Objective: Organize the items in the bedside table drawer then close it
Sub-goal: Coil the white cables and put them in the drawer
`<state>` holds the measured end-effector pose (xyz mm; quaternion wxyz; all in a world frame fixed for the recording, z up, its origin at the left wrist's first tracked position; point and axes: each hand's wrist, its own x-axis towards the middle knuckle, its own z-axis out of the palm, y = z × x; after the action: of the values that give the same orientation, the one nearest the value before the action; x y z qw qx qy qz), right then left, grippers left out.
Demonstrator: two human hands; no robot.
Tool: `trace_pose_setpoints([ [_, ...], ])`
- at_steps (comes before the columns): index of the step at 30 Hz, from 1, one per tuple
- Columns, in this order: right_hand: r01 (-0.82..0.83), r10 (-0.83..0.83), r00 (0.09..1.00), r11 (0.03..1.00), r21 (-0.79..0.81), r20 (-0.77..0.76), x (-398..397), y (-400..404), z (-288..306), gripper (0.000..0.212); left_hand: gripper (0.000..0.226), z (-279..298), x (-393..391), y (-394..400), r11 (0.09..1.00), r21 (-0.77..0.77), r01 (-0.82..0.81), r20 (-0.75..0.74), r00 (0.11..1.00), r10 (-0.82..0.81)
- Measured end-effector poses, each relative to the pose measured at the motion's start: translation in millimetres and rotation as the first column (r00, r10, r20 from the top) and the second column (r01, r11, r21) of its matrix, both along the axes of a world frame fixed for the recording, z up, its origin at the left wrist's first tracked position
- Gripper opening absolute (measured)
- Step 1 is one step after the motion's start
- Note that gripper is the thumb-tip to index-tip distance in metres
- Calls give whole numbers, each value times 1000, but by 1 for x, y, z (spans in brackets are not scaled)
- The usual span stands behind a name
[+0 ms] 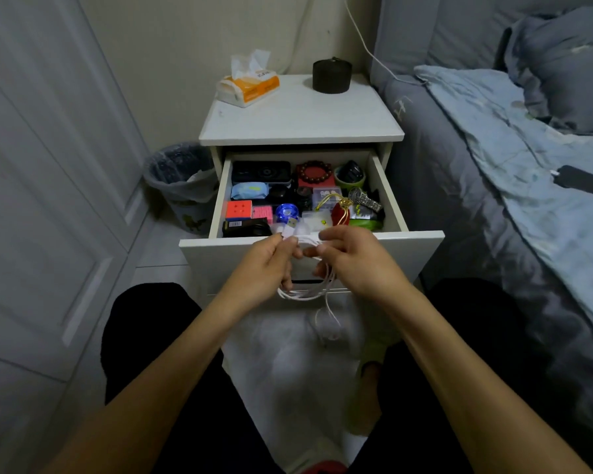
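Beside a bed (493, 172) with blue-grey covers stands a white bedside table (302, 111), seen from above by a person sitting in front of it. Its worktop carries an orange tissue pack (249, 87) at the back left and a dark round tin (332, 77) at the back right. To the left of the table, on the floor, sits a bin (182, 186) lined with a plastic bag. The top drawer (391, 241) is pulled wide open and packed with small things: a black case (261, 172) at the back left, a brown bead bracelet (315, 172) on a red box beside it, a puzzle cube (239, 209) at the left, a silver watch (365, 199) at the right, and a small red pouch (341, 213) with gold cord near the front. Just in front of the drawer, both hands meet over a white cable (305, 292). The left hand (267, 265) has its fingers curled round the looped cable, with the plug end poking up above them. The right hand (356, 261) pinches the cable between thumb and fingers, and loose loops hang down below both hands
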<state>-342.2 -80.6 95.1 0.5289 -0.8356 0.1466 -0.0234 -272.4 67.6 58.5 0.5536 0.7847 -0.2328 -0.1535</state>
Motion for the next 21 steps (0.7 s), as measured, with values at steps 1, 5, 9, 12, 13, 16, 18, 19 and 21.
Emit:
trace_pose_setpoints([
  [1,-32,31,999,999,-35,-24,2,-3,0,24,30,-4,1,1,998,60,6,97,995,-11],
  [5,-82,82,997,996,-30,2,2,-8,-7,14,27,-18,4,2,994,108,28,303,951,-59],
  [9,-110,104,991,992,67,85,2,-17,-25,17,40,-45,14,0,987,161,10,452,888,-82],
  [12,-131,118,983,987,89,143,3,-21,-31,18,43,-48,18,1,985,128,119,280,948,-151],
  [13,-138,120,979,985,106,167,5,-22,-33,18,40,-45,19,1,981,39,190,98,976,-193],
  [16,-156,130,966,982,103,222,14,-23,-36,19,41,-38,17,0,946,-265,187,-369,887,-279],
  [18,-144,107,965,980,141,241,19,-23,-39,17,42,-34,16,-4,927,-360,105,-473,836,-278],
  [19,-121,73,968,974,192,241,22,-24,-42,15,44,-33,17,-6,922,-380,75,-494,826,-271],
  [21,-40,-33,975,947,319,221,26,-22,-48,16,47,-30,19,-11,913,-408,2,-517,824,-233],
])
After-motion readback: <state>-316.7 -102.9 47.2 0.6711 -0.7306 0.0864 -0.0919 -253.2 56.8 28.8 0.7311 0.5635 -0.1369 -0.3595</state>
